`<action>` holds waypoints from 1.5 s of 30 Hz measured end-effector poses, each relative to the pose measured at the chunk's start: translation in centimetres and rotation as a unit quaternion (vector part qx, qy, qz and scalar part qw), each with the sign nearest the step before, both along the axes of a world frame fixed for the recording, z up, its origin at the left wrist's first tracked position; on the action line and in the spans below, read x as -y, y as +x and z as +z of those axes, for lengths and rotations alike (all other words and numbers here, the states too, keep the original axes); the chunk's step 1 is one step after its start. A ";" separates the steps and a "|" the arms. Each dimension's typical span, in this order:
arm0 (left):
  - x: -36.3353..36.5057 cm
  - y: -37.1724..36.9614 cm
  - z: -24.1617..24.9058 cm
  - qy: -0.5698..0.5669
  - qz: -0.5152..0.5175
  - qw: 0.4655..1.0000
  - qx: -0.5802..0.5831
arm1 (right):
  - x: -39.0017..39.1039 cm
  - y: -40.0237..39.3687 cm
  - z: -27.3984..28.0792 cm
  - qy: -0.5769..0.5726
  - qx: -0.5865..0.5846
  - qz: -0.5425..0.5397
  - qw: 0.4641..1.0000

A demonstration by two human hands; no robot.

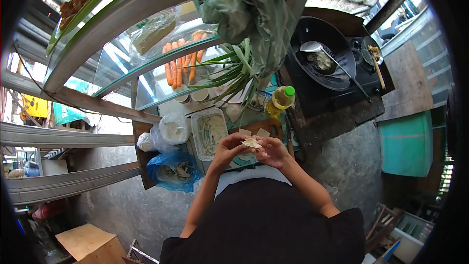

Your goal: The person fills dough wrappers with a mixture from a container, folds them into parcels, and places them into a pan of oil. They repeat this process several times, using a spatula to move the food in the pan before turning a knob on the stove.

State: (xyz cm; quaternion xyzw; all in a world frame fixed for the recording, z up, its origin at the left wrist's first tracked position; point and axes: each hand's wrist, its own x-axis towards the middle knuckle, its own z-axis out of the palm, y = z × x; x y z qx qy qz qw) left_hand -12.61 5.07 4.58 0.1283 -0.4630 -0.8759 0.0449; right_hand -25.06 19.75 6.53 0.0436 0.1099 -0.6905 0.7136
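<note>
Wrapper [251,143]: one, held; left fingers [236,139], right fingers [264,153].

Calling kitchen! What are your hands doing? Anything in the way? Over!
Left hand and right hand pinching folded wrapper. Plastic tub close on left. Nothing seems in the way. Over.
</note>
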 end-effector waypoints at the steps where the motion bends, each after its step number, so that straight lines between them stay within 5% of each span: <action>1: -0.3 -0.3 -0.1 -0.008 0.025 0.999 -0.027 | -0.2 0.0 0.0 0.000 0.000 -0.005 1.000; 7: -1.4 -1.4 0.6 0.015 0.094 0.995 -0.023 | -1.3 -0.3 2.3 0.093 -0.197 -0.075 0.973; 9: -1.8 -1.6 0.7 0.037 0.113 0.993 -0.008 | -1.8 -0.2 2.9 0.118 -0.330 -0.160 0.923; 13: -2.5 -2.2 0.9 0.065 0.124 0.990 -0.021 | -2.7 0.1 2.8 0.093 -0.378 -0.202 0.899; 15: -2.8 -2.6 1.6 0.080 0.126 0.988 -0.038 | -2.6 0.4 2.5 0.084 -0.459 -0.264 0.844; 24: -3.2 -2.9 5.8 0.016 0.131 0.985 -0.110 | -2.9 0.0 5.4 0.004 -0.502 -0.304 0.810; 32: -2.6 -3.3 8.4 -0.173 0.111 0.955 -0.214 | -2.7 -0.3 7.5 0.007 -0.586 -0.312 0.748; 39: -3.3 -3.2 9.1 -0.131 0.134 0.965 -0.181 | -2.6 -1.0 8.2 -0.003 -0.646 -0.316 0.695; 45: -3.0 -3.7 9.0 -0.142 0.112 0.962 -0.205 | -2.7 -1.7 8.5 0.001 -0.638 -0.285 0.715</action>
